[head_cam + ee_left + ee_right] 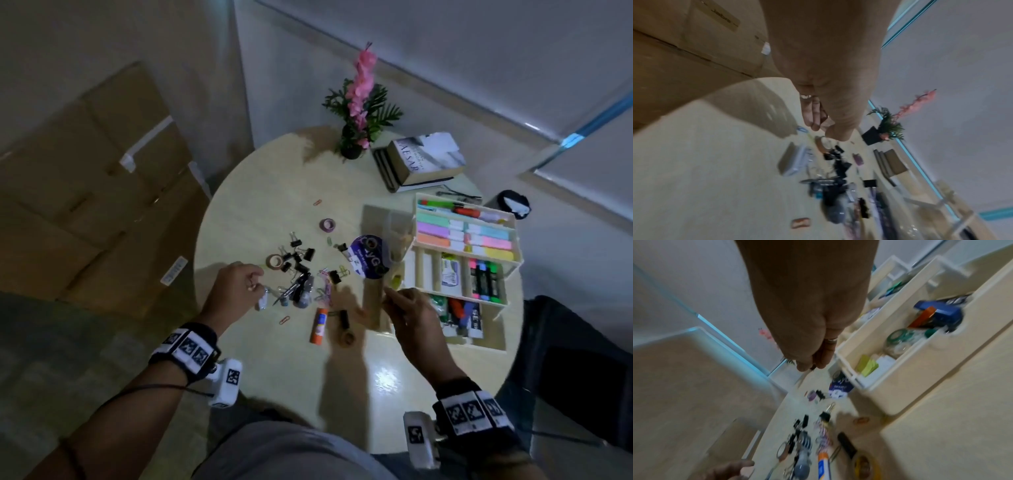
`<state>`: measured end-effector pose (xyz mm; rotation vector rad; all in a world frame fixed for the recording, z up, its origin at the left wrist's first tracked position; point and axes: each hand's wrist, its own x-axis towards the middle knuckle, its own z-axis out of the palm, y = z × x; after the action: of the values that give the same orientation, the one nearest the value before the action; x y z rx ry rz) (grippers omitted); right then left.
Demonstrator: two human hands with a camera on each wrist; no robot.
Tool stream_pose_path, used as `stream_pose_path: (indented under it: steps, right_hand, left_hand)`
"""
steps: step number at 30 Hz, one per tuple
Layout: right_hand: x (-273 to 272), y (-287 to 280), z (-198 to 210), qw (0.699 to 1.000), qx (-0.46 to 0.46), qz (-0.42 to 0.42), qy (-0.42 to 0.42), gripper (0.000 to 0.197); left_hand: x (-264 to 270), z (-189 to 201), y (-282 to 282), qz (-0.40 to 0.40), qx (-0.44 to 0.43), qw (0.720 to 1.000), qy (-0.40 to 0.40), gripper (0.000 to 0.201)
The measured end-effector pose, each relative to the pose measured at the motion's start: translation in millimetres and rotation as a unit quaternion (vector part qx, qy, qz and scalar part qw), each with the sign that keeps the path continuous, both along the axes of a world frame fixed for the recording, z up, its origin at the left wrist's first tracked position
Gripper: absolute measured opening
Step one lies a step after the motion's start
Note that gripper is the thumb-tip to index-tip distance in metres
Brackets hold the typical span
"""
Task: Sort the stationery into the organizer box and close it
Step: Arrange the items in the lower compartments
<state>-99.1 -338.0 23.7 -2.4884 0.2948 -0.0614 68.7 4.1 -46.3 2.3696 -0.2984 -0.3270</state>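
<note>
Head view: my left grip [239, 284] pinches small clip, right grip [411, 308] contents unclear; clip may slip, pinch shallow.

Orange glue stick [318, 326], cream organizer box [428, 274]

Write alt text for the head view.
A person's left hand and right hand hover over binder clips, tape rolls and a glue stick scattered on a round table, beside an open tiered organizer box already holding highlighters and sticky notes.
</note>
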Motion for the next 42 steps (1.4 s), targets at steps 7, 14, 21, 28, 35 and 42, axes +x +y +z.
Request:
stream_pose_path:
  steps: [7, 14, 21, 28, 35, 42]
  right_hand:
    - [-31.8, -97.8, 25.2, 0.983, 0.077, -0.16, -0.044, 0.019]
    - [-29.1, -166.0, 9.5, 0.986, 0.063, -0.15, -0.019, 0.012]
    - [-12.7, -184.3, -10.5, 1.0, -0.005, -0.029, -0.001, 0.012]
    - [0.7, -197.6, -20.9, 0.998, -0.042, -0.009, 0.042, 0.019]
    - [1.8, -210.6, -26.7, 0.997, -0.074, 0.027, 0.018, 0.017]
    - [-10.8, -210.3, -26.7, 0.998, -0.031, 0.034, -0.038, 0.007]
  left_hand:
    - [-16.3, 57.9, -117.8, -0.076, -0.134, 0.988, 0.019, 0.027]
    - [-60.4, 83.6, -256.5, -0.208, -0.169, 0.961, 0.061, 0.017]
    - [-78.3, 71.2, -337.4, -0.178, -0.126, 0.976, 0.011, 0.013]
    - [-88.5, 52.9, -363.1, -0.146, -0.044, 0.988, -0.036, 0.012]
    - [-91.1, 50.0, -369.6, -0.125, -0.012, 0.99, -0.063, 0.011]
    - [-91.3, 63.7, -371.6, -0.142, 0.042, 0.987, -0.055, 0.03]
